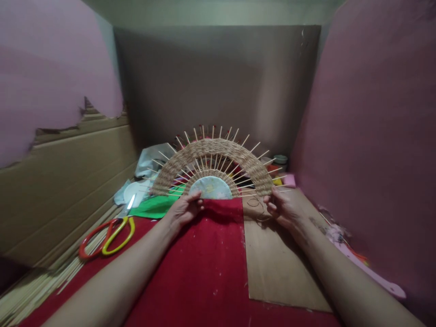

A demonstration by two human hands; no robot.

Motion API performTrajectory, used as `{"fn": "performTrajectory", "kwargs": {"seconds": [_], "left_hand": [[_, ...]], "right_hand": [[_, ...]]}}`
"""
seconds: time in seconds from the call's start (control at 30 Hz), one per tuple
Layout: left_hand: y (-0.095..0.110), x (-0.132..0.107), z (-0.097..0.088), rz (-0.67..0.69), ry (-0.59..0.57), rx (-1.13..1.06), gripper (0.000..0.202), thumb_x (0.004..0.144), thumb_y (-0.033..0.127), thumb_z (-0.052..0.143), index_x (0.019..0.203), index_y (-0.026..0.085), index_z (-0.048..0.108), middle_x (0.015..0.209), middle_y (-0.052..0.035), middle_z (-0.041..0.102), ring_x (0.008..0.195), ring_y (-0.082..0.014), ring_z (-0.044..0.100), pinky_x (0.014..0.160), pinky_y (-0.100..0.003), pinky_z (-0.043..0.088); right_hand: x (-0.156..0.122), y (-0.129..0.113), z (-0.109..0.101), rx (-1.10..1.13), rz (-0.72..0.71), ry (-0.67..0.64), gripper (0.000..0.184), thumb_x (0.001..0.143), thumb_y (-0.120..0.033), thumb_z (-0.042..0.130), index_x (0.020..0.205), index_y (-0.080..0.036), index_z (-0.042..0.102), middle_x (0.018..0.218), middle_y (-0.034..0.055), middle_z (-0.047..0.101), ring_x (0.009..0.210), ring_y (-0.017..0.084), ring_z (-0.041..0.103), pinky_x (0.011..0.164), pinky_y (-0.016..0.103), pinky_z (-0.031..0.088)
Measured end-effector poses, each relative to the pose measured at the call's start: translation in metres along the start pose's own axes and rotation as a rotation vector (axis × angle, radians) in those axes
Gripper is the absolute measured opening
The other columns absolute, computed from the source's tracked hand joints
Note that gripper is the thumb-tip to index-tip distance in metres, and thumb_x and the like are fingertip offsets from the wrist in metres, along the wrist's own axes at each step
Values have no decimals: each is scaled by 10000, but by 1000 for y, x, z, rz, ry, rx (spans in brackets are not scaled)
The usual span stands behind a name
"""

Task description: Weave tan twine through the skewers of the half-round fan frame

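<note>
A half-round woven fan (214, 146) stands upright in front of me, with thin sticks poking out past its curved outer band. Its middle is a pale, faintly patterned half-disc (210, 187) with a narrow woven rim. My left hand (186, 208) pinches the fan's lower edge near this half-disc. At the lower right end of the woven band, my right hand (281, 208) grips the fan between thumb and fingers. A loose loop of thin cord (259, 211) hangs or lies beside my right hand; I cannot tell whether it joins the fan.
Scissors (109, 238) with red and yellow handles lie at left, near green material (151, 207) and a bundle of thin sticks (44, 290). A brown board (275, 263) rests on the red surface (194, 272). A pink tool-like strip (371, 268) lies right. Walls stand close on both sides.
</note>
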State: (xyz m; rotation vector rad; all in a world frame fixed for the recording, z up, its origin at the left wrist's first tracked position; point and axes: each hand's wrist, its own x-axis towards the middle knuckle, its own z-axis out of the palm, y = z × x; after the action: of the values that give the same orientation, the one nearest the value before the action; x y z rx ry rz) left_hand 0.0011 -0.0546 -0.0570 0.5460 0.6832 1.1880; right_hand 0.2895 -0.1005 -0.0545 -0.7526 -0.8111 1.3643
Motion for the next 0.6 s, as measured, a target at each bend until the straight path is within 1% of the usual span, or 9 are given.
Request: {"fn": "performTrajectory", "kwargs": {"seconds": [0.13,0.27,0.47,0.6], "left_hand": [[0,0,-2,17,-36,31,85,742,37,547,716,116,564,535,-2,565,433,-103,524,493,-264,485],[1,0,-2,22,-50,39,93,736,35,554,696,119,551,520,6,553,426,-100,514,447,-245,456],[1,-1,-1,25,-46,47,100,737,33,555,692,122,543,524,5,562,434,-98,523,494,-259,482],[0,-2,-1,29,-27,36,130,721,27,571,662,133,525,509,9,556,425,-94,520,485,-244,475]], "right_hand": [[-1,-1,1,-8,13,7,234,696,-334,667,779,-193,499,543,-8,598,336,44,323,310,140,183],[-2,-1,2,-11,-2,11,255,683,-339,674,731,-191,472,539,-5,600,336,44,324,311,139,182],[-3,-1,2,-11,5,0,235,689,-330,671,761,-191,497,545,-1,602,344,47,338,318,142,195],[-2,0,1,-9,1,-5,229,684,-328,676,752,-191,506,541,-5,600,343,46,333,320,146,192]]}}
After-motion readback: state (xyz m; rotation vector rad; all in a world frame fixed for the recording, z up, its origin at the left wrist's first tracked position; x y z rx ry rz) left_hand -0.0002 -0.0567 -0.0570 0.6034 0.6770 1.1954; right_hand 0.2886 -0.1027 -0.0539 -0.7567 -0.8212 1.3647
